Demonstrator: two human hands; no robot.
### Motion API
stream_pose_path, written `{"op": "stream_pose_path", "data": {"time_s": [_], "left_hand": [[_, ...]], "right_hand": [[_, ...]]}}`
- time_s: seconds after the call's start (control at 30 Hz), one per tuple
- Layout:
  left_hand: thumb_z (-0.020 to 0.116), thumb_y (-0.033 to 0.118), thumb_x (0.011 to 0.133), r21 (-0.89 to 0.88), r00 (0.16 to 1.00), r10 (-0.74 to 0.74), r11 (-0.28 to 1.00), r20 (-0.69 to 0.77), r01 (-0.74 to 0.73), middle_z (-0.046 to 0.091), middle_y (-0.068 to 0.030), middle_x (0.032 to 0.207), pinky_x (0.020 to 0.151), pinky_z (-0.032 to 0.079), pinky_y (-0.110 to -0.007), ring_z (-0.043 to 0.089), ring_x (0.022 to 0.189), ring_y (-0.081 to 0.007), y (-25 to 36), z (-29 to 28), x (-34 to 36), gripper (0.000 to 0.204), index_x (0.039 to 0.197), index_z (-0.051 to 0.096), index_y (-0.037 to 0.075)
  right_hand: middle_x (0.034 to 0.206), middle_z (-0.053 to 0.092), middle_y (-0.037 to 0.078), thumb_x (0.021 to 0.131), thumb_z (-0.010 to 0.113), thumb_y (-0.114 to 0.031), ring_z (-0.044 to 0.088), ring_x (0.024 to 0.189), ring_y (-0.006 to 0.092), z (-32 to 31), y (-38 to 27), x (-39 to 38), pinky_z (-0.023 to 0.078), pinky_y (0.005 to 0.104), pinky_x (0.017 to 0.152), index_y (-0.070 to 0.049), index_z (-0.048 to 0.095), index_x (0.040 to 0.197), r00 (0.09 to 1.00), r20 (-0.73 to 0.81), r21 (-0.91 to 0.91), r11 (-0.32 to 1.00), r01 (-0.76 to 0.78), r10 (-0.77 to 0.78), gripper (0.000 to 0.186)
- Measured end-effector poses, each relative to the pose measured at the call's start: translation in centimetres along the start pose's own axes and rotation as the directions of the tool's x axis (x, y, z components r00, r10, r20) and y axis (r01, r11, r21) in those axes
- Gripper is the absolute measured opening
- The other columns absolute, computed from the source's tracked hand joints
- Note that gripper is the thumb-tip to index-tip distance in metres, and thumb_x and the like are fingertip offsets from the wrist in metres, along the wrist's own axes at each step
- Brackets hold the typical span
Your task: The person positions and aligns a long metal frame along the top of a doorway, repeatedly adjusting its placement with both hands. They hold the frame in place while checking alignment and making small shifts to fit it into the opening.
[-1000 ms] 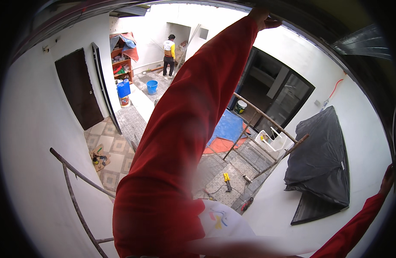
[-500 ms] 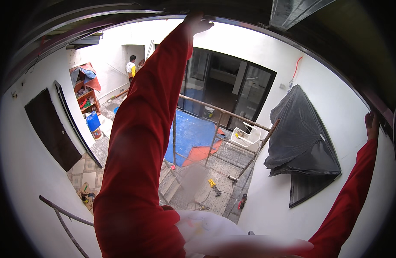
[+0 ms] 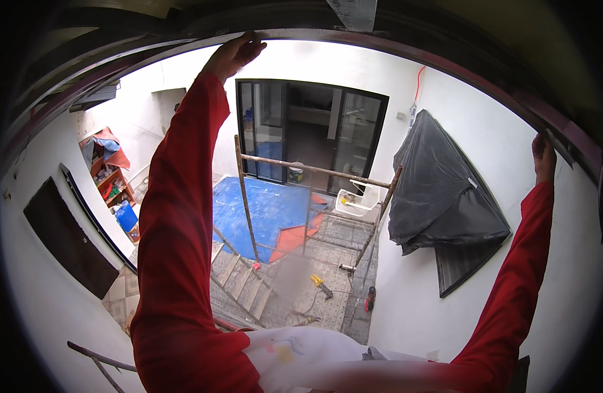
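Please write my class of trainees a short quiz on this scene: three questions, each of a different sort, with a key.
1. True or false: the left hand, raised to the dark overhead beam, is lower in the picture than the right hand.
2. What colour is the draped cover on the right-hand wall? a) red b) black c) white
3. Which lies lower in the picture: the yellow-and-black tool or the blue floor sheet?

Key: 1. False; 2. b; 3. The yellow-and-black tool.

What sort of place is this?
Likely a building or renovation site: a scaffold-like frame of poles, a spread blue tarp and a yellow-and-black tool lying below.
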State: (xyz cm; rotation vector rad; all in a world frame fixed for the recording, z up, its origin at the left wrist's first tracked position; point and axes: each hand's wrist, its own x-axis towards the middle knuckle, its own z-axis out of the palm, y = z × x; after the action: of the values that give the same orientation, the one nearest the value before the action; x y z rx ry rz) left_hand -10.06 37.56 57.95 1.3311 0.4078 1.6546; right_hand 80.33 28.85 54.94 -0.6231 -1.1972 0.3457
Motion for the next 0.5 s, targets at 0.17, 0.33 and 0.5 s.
{"op": "stream_pose_path", "data": {"time_s": [0.17, 0.33, 0.5], "left_hand": [[0.065, 0.012, 0.095, -0.131, 0.993, 0.111, 0.985, -0.045, -0.116, 0.070, -0.0184, 0.107, 0.086, 0.061, -0.033, 0.070, 0.100, -0.0303, -2.9, 0.3, 0.0, 0.028, 0.119, 0.062, -0.003], [0.065, 0.013, 0.095, -0.094, 0.981, 0.191, 0.977, -0.015, -0.192, 0.066, -0.0206, 0.116, 0.088, 0.061, -0.032, 0.067, 0.107, -0.0297, -4.2, 0.9, 0.4, 0.033, 0.123, 0.058, -0.004], [0.060, 0.014, 0.098, -0.097, 0.969, 0.226, 0.972, 0.103, -0.216, 0.065, -0.0188, 0.118, 0.095, 0.058, -0.033, 0.065, 0.111, -0.0285, -4.2, 1.1, 0.5, 0.028, 0.121, 0.057, -0.002]], "right_hand": [[0.108, 0.063, 0.006, 0.100, 0.057, -0.014, 0.061, 0.101, 0.0104, 0.5, 1.1, -0.4, 0.056, 0.0224, 0.087, 0.002, 0.053, 0.133, 0.998, -0.033, -0.038, 0.997, 0.060, -0.062, 0.037], [0.096, 0.064, 0.007, 0.100, 0.060, -0.020, 0.062, 0.084, 0.0119, 1.4, 1.0, -0.8, 0.056, 0.0222, 0.075, 0.001, 0.060, 0.117, 0.921, -0.016, -0.469, 0.817, 0.336, -0.388, 0.027], [0.093, 0.063, 0.007, 0.098, 0.063, -0.023, 0.062, 0.081, 0.0123, 1.4, 0.8, -0.4, 0.057, 0.0245, 0.075, 0.001, 0.062, 0.112, 0.999, 0.008, 0.396, 0.918, -0.035, 0.034, 0.027]]}}
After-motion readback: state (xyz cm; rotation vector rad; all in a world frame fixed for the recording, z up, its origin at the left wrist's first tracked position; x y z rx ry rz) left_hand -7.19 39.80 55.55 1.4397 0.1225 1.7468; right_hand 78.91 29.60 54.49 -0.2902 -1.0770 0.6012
